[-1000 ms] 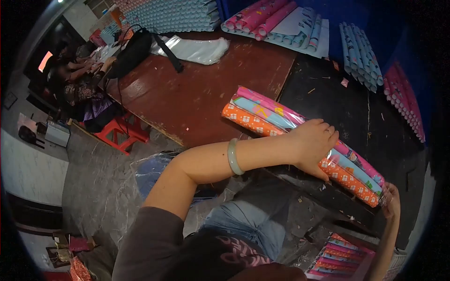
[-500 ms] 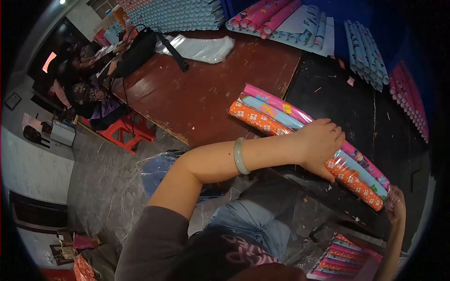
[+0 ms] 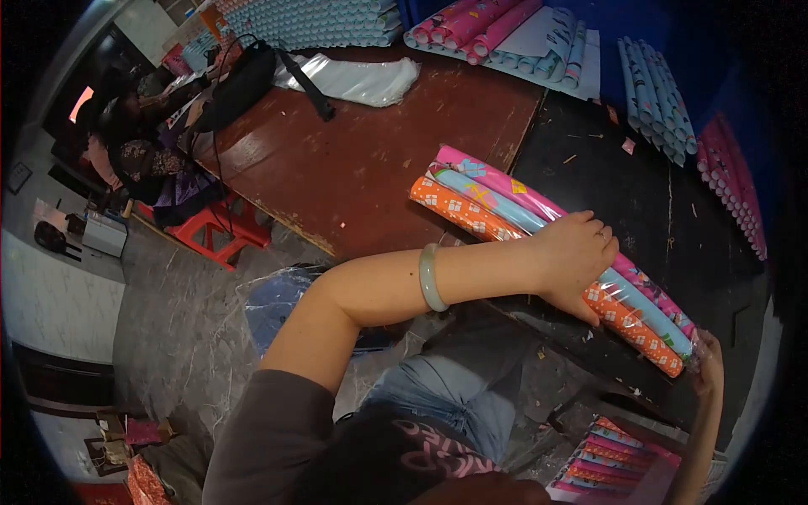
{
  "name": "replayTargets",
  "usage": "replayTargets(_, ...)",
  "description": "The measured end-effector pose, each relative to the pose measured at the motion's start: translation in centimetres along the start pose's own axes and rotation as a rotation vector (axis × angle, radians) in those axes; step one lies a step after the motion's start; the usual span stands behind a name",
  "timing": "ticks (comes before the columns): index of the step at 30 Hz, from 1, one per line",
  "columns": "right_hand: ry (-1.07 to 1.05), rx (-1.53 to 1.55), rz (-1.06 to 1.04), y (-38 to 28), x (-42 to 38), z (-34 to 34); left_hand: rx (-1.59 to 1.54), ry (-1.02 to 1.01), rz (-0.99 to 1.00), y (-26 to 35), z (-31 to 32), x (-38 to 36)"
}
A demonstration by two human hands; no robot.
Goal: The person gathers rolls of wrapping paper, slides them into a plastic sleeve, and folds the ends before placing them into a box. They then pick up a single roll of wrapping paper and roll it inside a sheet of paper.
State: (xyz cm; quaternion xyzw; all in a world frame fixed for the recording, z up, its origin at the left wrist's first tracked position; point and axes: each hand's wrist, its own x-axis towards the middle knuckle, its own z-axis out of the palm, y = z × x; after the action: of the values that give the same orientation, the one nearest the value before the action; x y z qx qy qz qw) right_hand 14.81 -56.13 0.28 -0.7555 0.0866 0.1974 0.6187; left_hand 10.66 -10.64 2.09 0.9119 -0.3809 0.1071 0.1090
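Three rolls of wrapping paper, a pink roll, a light blue roll and an orange roll with white gift prints, lie side by side in a clear plastic sleeve on the dark tabletop. My left hand is closed over the middle of this pack, thumb on the near side and fingers curled across the top. At the pack's right end, the fingers of my right hand pinch the loose end of the sleeve. Part of that film is hidden by the fingers.
Paper rolls are stacked at the back: pink rolls, blue rolls and more pink rolls. Clear plastic sleeves lie on the red-brown table. A person sits at left by a red stool. Packed rolls stand low right.
My right hand has shifted slightly up and left against the pack's end, and less loose film shows there. My left hand stays in place on the rolls.
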Motion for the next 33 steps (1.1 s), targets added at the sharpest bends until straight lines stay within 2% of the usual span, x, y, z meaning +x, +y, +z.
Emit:
replayTargets(3, 0.111, -0.066, -0.043, 0.7, -0.2, -0.3, -0.005, 0.024, 0.003, 0.0, 0.2, -0.1)
replayTargets(5, -0.045, -0.071, -0.110, 1.5, 0.7, -1.6, 0.003, 0.032, 0.009, -0.1, 0.2, -0.1)
replayTargets(9, -0.029, 0.017, -0.125, 1.9, 1.1, -1.5, 0.006, 0.027, 0.015, 0.0, 0.1, 0.0)
replayTargets(11, 0.287, 0.050, -0.079, 1.9, 1.1, -0.3, 0.006, 0.023, 0.017, 0.0, 0.2, 0.1)
replayTargets(18, 0.090, 0.070, -0.099, 1.4, 0.8, -0.5, 0.000, 0.005, 0.007, 0.0, -0.2, 0.1)
replayTargets(20, -0.049, -0.012, -0.085, 0.2, 0.0, 0.6, -0.002, -0.006, 0.001, 0.0, -0.1, 0.1)
replayTargets(24, 0.018, -0.076, -0.084, 0.4, -1.2, -1.0, -0.019, -0.004, -0.007, 0.0, -0.3, 0.0)
replayTargets(26, 0.088, -0.198, -0.203, 1.0, -2.0, -2.0, -0.035, -0.018, -0.015, 0.0, -0.4, 0.0)
replayTargets(29, 0.012, -0.203, -0.138, 1.4, -3.2, -2.1, -0.029, -0.010, -0.013, 0.0, -0.1, 0.0)
replayTargets(33, 0.065, -0.110, -0.085, 1.5, -3.8, -0.2, -0.037, 0.027, -0.001, 0.0, 0.2, 0.0)
